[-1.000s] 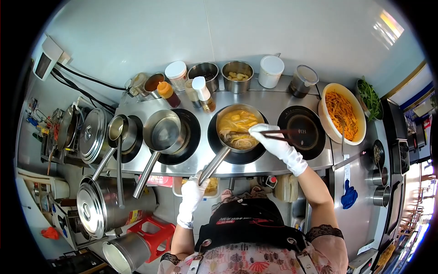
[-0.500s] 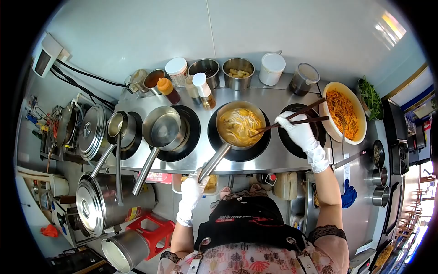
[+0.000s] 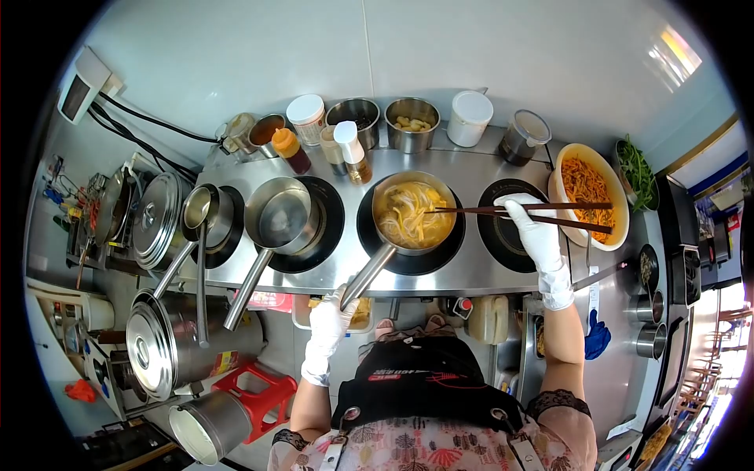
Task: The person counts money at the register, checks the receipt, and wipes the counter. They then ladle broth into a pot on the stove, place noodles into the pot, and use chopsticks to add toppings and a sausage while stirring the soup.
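Note:
A saucepan (image 3: 397, 248) of noodles in yellowish broth (image 3: 414, 216) stands on a round black hob in the middle of the steel counter. My left hand (image 3: 330, 323), in a white glove, is closed round the end of its handle. In my gloved right hand (image 3: 532, 228) is a pair of long dark chopsticks (image 3: 488, 209). Their tips are in the noodles at the right side of the pan, while the thick ends reach over toward the bowl on the right. A second saucepan (image 3: 276, 216) with clear liquid sits on the hob to the left.
Along the wall stand a sauce bottle (image 3: 290, 149), a shaker (image 3: 352, 153), steel pots (image 3: 411, 141) and a lidded white tub (image 3: 470, 118). At right is a bowl of orange shreds (image 3: 587, 188). On the left are a ladle (image 3: 203, 290) and a lidded stockpot (image 3: 161, 345).
My right hand has turned the chopsticks to nearly level, and their thick ends have swung down to the right. The noodles have shifted in the pan. My left hand stays on the handle.

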Motion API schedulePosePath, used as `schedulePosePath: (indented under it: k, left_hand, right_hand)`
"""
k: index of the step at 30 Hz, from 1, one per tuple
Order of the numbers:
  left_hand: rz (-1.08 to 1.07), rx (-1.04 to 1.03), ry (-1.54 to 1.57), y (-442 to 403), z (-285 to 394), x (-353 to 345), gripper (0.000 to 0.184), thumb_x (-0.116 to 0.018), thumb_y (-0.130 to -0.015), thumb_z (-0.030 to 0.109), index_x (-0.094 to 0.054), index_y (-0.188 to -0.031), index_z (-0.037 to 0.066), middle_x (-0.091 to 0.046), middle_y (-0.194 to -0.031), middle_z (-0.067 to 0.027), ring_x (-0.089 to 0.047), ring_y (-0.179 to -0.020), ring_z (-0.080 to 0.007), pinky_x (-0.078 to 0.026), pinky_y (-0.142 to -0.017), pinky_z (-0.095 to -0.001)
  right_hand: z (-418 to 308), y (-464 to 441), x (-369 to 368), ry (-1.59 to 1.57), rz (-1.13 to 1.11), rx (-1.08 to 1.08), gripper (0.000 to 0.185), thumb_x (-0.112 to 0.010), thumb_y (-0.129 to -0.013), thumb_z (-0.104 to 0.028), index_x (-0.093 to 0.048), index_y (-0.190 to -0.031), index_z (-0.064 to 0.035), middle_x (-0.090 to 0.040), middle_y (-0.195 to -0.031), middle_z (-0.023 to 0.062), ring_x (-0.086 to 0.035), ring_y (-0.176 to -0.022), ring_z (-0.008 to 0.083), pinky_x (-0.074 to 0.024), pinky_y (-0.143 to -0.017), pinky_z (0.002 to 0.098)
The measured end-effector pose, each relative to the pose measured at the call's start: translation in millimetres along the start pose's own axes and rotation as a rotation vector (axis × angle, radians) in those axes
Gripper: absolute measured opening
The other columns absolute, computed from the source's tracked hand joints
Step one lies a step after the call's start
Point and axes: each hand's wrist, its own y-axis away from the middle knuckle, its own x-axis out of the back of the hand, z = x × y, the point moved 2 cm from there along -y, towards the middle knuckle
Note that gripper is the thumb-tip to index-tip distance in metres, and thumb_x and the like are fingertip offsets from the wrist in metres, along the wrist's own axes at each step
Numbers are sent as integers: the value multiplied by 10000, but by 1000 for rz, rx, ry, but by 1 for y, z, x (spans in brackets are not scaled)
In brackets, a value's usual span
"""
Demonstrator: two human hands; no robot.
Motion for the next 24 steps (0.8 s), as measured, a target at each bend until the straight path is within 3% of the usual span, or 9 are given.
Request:
schedulePosePath:
  k: [5, 9, 12, 16, 24]
  left_hand:
    - [-17, 2, -8, 0, 2, 3, 457, -728, -803, 333, -652, -1134, 26, -682, -929, -208, -678, -834, -333, -539, -756, -372]
    - [-28, 7, 1, -1, 4, 6, 475, -723, -806, 349, -647, -1148, 28, -681, -944, -213, -677, -847, -339, -538, -761, -370]
    - [-55, 22, -12, -2, 8, 10, 489, -713, -812, 368, -642, -1158, 30, -680, -950, -214, -676, -858, -339, -536, -766, -371]
    - [-70, 0, -38, -3, 6, 10, 499, -696, -825, 381, -632, -1173, 29, -679, -957, -214, -675, -872, -336, -531, -778, -371]
    - [-62, -39, -25, -4, -1, 5, 479, -687, -838, 346, -623, -1175, 12, -678, -963, -212, -670, -874, -342, -525, -776, -373]
  right_hand:
    - [11, 14, 20, -310, 185, -218, 234, -556, -961, -168, -656, -969, 42, -688, -923, 118, -678, -819, 207, -565, -760, 309]
    - [87, 37, 34, -667, 404, -425, 295, -543, -971, -259, -619, -977, 26, -663, -969, 164, -674, -877, 281, -578, -767, 393]
    - [144, 68, 38, -756, 485, -622, 303, -534, -975, -266, -602, -1003, 28, -655, -980, 172, -666, -906, 294, -567, -816, 421]
    - [166, 93, 36, -816, 493, -649, 338, -531, -975, -296, -590, -1036, 31, -636, -1034, 167, -635, -983, 291, -521, -918, 426]
    - [171, 102, 30, -861, 549, -652, 313, -554, -965, -251, -564, -1075, 42, -619, -1073, 173, -619, -1023, 313, -508, -941, 452]
